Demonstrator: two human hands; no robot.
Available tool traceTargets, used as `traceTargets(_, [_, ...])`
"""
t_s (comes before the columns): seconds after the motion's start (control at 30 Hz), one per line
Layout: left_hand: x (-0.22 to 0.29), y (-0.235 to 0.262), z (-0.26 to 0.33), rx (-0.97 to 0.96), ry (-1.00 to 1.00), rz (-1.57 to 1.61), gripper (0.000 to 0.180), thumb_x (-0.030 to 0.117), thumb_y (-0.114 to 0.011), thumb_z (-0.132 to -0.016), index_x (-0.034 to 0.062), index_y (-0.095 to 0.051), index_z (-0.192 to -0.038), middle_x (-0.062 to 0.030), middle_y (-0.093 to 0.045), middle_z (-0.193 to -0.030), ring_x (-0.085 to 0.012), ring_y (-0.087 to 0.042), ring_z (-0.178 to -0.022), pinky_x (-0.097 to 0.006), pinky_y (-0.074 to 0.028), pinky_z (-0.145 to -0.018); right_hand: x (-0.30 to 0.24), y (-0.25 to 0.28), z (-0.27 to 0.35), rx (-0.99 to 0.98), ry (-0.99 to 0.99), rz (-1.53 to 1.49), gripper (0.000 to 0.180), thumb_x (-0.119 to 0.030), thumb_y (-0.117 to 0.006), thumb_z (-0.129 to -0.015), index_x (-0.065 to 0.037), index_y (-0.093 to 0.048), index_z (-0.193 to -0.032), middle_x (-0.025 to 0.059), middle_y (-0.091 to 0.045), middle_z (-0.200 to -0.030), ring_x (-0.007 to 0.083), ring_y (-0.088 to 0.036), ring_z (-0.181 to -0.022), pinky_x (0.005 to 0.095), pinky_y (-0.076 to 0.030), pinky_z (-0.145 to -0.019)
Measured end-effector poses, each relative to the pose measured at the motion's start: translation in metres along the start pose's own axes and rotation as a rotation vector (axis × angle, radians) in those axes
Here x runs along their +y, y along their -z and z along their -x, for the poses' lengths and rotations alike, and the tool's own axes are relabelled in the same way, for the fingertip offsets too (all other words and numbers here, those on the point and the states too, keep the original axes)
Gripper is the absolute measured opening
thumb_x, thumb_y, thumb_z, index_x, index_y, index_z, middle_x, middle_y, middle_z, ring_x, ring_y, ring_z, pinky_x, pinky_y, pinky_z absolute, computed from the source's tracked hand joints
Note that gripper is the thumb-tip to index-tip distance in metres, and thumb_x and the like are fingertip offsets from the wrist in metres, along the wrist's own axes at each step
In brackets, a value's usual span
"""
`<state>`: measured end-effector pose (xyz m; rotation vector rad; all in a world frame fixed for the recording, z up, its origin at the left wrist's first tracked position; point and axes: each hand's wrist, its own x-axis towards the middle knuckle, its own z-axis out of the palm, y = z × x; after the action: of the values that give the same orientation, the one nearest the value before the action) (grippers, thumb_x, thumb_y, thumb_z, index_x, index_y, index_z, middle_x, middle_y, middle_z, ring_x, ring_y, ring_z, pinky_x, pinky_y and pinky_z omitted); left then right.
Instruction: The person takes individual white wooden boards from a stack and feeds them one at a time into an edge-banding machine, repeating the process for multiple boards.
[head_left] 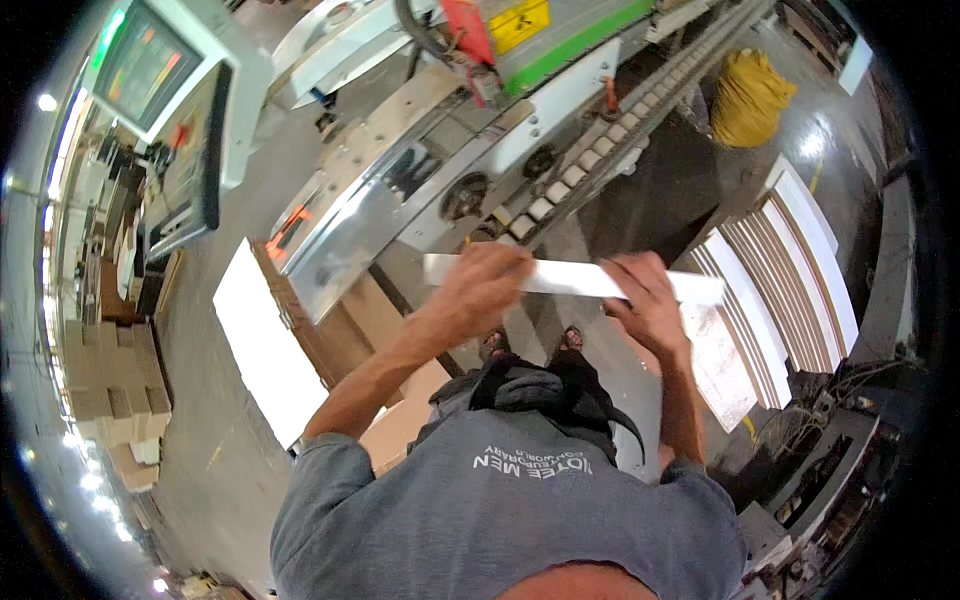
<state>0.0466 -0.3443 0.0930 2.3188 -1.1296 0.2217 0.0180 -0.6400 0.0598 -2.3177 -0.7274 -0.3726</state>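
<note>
A long, narrow white board [570, 279] is held level in front of my body, seen nearly edge-on. Near its left end, my left hand [487, 281] is closed over it. My right hand [640, 290] grips the same board toward its right end, with some fingers blurred by motion. Beyond the board runs a machine with a conveyor track [580, 167] of pale pads. A stack of white panels with brown edges [775, 290] stands close to my right hand.
At the left, a white sheet [265, 340] lies on brown boards. A control cabinet with a screen [145, 65] stands at the upper left. A yellow sack [752, 98] sits at the far right. Stacked brown cartons [115, 385] are along the left side.
</note>
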Motion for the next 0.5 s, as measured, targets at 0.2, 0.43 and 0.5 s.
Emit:
traceTargets(0.2, [-0.037,0.079,0.14,0.304,0.366,-0.226,0.042,-0.006,-0.076,-0.069,0.0002,-0.067,-0.109,-0.0176,-0.064,-0.111,-0.0364,-0.063,-0.099,-0.044,-0.05,-0.086,-0.09,-0.113,-0.106,0.249,0.256,-0.277,0.056,0.006,-0.073,-0.069,-0.004,-0.062,-0.123,0.0135,-0.06,-0.121,0.036,-0.054,-0.113,0.0466,-0.047,-0.095])
traceTargets(0.43, [-0.118,0.085,0.225,0.493,0.536,-0.309,0.041,-0.007,-0.073,-0.076,0.005,-0.066,-0.115,-0.0177,-0.067,-0.109,-0.037,-0.064,-0.097,-0.042,-0.052,-0.084,-0.128,-0.238,-0.152,-0.143,-0.474,-1.065,0.056,-0.013,-0.061,-0.095,0.005,-0.04,-0.144,0.0173,-0.062,-0.12,0.0208,-0.066,-0.088,0.0309,-0.058,-0.074])
traceTargets(0.5, [-0.141,0.081,0.229,0.489,0.542,-0.285,0.036,-0.002,-0.073,-0.079,0.0054,-0.068,-0.114,-0.0178,-0.067,-0.112,-0.0363,-0.064,-0.1,-0.041,-0.052,-0.086,-0.132,-0.265,-0.168,-0.217,-0.599,-1.239,0.071,-0.015,-0.058,-0.098,0.006,-0.018,-0.152,0.0163,-0.062,-0.121,0.0194,-0.065,-0.087,0.0293,-0.058,-0.072])
